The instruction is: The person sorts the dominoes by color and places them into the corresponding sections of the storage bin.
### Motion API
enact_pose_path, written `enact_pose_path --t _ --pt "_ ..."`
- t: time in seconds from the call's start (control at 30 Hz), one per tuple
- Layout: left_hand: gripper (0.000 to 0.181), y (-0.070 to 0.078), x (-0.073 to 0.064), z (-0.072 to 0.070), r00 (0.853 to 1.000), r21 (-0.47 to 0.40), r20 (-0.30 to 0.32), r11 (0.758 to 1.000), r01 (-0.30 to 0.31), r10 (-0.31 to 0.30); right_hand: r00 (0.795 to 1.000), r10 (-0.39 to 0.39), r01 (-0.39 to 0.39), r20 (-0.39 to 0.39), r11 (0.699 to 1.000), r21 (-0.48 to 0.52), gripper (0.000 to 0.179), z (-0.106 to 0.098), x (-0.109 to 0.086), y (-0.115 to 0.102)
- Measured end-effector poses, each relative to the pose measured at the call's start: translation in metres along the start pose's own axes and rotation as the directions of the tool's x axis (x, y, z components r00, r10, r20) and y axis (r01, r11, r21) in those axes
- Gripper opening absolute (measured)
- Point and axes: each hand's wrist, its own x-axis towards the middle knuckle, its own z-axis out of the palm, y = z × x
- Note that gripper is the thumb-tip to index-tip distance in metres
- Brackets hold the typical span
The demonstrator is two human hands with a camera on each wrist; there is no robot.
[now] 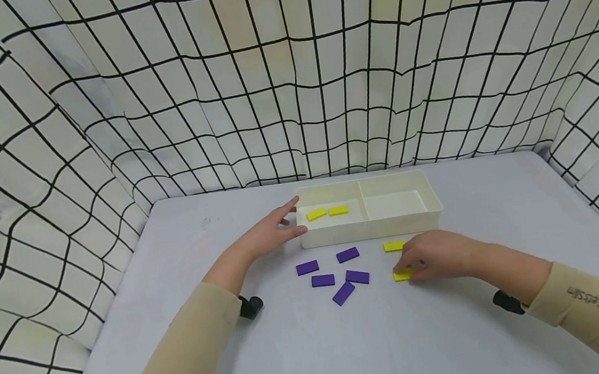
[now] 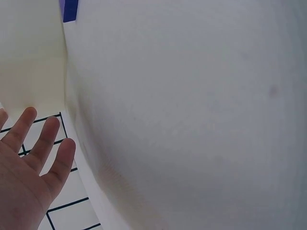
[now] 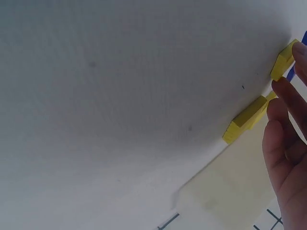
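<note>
My left hand (image 1: pixel 274 230) is at the left end of a white tray (image 1: pixel 372 229), thumb by its near corner and another fingertip by its far one. The fingers of that hand (image 2: pixel 29 167) look straight and spread in the left wrist view. With thumb and finger, my right hand (image 1: pixel 439 255) pinches a yellow block (image 3: pixel 286 60) that lies on the table in front of the tray. Beyond it another yellow block (image 1: pixel 393 246) lies partly behind the hand. Two yellow blocks (image 1: pixel 338 210) rest in the tray's left compartment.
Several purple blocks (image 1: pixel 323 280) lie scattered on the white table (image 1: pixel 354 355), left of my right hand. A divider (image 1: pixel 363 200) splits the tray in two. Black netting (image 1: pixel 320 84) over white walls encloses the table's back and sides.
</note>
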Motion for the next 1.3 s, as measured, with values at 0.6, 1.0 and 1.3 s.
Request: enact_pose_path --t 0.6,1.0,1.3 --pt "0.086 0.000 0.000 0.000 1.000 0.004 0.003 1.000 0.002 -0.002 1.000 -0.019 0.019 0.003 1.000 -0.002 0.029 0.004 0.000 0.003" --pt "0.085 0.000 0.001 0.000 1.000 0.007 -0.002 1.000 0.004 -0.004 0.999 0.044 -0.045 -0.013 0.999 -0.022 0.027 -0.001 0.000 0.005" --pt "0.085 -0.001 0.003 -0.001 1.000 0.011 -0.004 1.000 -0.004 0.004 0.997 0.056 -0.058 -0.057 0.998 -0.033 0.027 -0.018 -0.002 0.009"
